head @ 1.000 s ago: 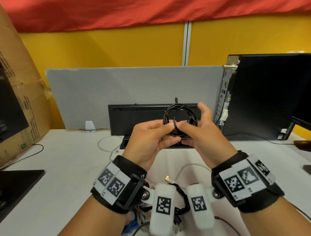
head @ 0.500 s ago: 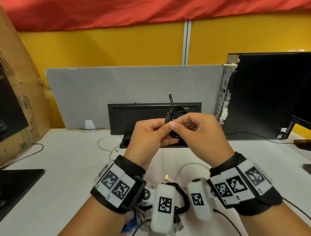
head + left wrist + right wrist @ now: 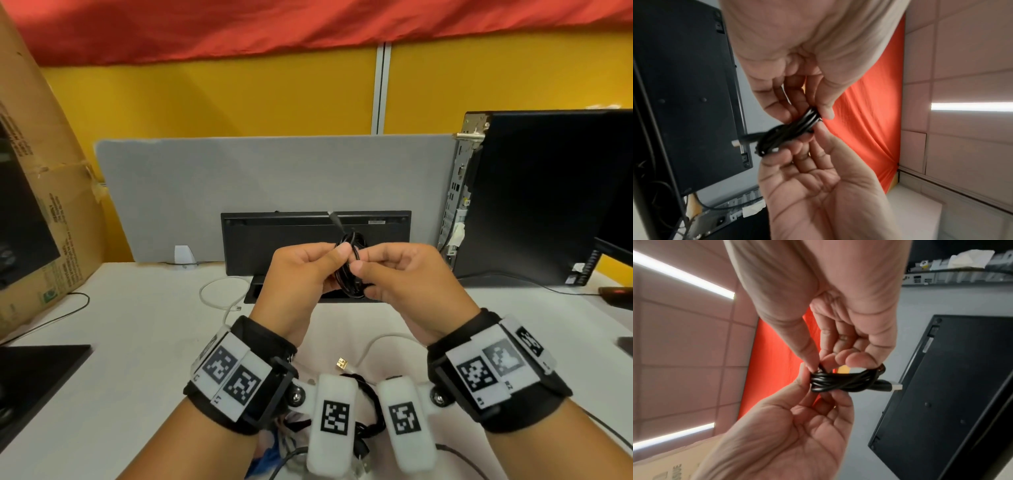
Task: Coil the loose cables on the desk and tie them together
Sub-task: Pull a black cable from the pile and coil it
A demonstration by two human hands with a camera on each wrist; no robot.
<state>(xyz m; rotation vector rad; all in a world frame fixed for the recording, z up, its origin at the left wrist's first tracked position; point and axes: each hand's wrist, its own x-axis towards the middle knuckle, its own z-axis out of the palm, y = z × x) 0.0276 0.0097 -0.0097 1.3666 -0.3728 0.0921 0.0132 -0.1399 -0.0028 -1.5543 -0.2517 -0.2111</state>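
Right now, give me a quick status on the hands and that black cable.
Left hand and right hand both pinch the black cable coil, held above the desk. One plug end sticks up. White cable loose on desk.

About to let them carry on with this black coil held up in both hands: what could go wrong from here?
1. The black cable coil is held only by pinches of the left hand and right hand; a slip could let its loops spring open.
2. Its plug end sticks out free, so the wrap may loosen.
3. If dropped, it might tangle with the white cable and others on the desk.
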